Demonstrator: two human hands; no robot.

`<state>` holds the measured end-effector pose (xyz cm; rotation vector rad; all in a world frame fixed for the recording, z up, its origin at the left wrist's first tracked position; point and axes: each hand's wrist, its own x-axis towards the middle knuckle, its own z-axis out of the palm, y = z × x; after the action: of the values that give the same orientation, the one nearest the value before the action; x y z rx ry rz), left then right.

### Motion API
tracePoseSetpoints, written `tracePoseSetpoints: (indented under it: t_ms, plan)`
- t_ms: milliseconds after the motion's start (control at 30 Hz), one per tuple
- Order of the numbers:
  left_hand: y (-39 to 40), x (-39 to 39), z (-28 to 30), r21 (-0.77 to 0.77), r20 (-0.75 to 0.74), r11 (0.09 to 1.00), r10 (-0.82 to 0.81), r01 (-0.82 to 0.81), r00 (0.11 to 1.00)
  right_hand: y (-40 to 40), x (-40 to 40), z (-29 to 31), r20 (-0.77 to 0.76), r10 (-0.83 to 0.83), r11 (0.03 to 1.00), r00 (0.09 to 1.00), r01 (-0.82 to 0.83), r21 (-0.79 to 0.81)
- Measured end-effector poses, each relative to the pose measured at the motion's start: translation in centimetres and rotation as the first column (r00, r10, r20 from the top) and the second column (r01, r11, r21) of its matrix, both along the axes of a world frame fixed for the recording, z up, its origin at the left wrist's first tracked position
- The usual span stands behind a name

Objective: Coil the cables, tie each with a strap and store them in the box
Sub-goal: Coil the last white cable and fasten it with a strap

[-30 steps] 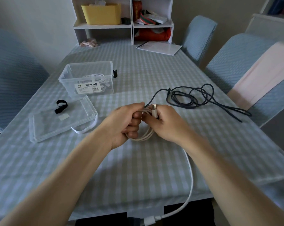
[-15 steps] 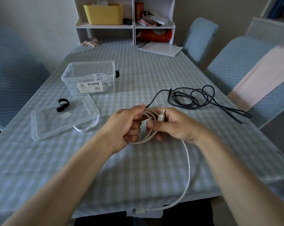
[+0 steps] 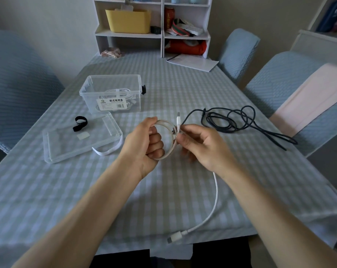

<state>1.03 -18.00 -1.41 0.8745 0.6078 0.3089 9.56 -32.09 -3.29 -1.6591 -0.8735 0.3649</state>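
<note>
Both hands' grip (image 3: 164, 141) on white cable coil (image 3: 166, 151).

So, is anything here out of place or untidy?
Yes. The dark cable lies in a loose tangle on the table, uncoiled. The white cable held in both hands is only partly coiled; its tail trails to the near table edge. The box lid is off.
</note>
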Motion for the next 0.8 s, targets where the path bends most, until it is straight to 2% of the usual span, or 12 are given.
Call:
tracePoseSetpoints:
  t_ms: [67, 167, 333, 433, 500, 667, 800]
  plan:
    - [-0.1, 0.0, -0.1, 0.014, -0.014, 1.0, -0.002, 0.003, 1.0, 0.1, -0.3, -0.3, 0.15, -0.063, 0.996, 0.987, 0.071, -0.051]
    - [-0.3, -0.1, -0.3, 0.051, -0.033, 0.998, -0.043, 0.045, 0.999, 0.2, -0.3, -0.4, 0.198, -0.096, 0.99, 0.976, 0.115, -0.087]
    - [-0.2, -0.4, 0.0, 0.053, -0.049, 0.989, -0.138, 0.141, 0.989, 0.1, -0.5, 0.0, 0.084, -0.028, 0.997, 0.996, 0.033, -0.065]
    - [-0.4, -0.5, 0.2, 0.047, -0.046, 0.984, -0.17, 0.172, 0.984, 0.2, -0.5, 0.5, -0.057, 0.057, 0.998, 0.997, -0.058, -0.012]
    - [-0.3, -0.6, 0.4, 0.059, -0.052, 0.979, -0.193, 0.196, 0.98, 0.2, -0.2, 0.9, -0.119, 0.048, 0.999, 0.992, -0.049, -0.006]
    - [-0.2, -0.9, 0.7, 0.113, -0.113, 0.95, -0.28, 0.293, 0.953, -0.5, 0.5, 1.3, -0.144, -0.016, 1.0, 0.989, 0.013, -0.023]
    - [-0.3, -1.1, 0.7, 0.139, -0.118, 0.933, -0.317, 0.332, 0.941, -0.5, 1.3, 1.1, -0.344, -0.048, 0.989, 0.938, 0.093, 0.114]
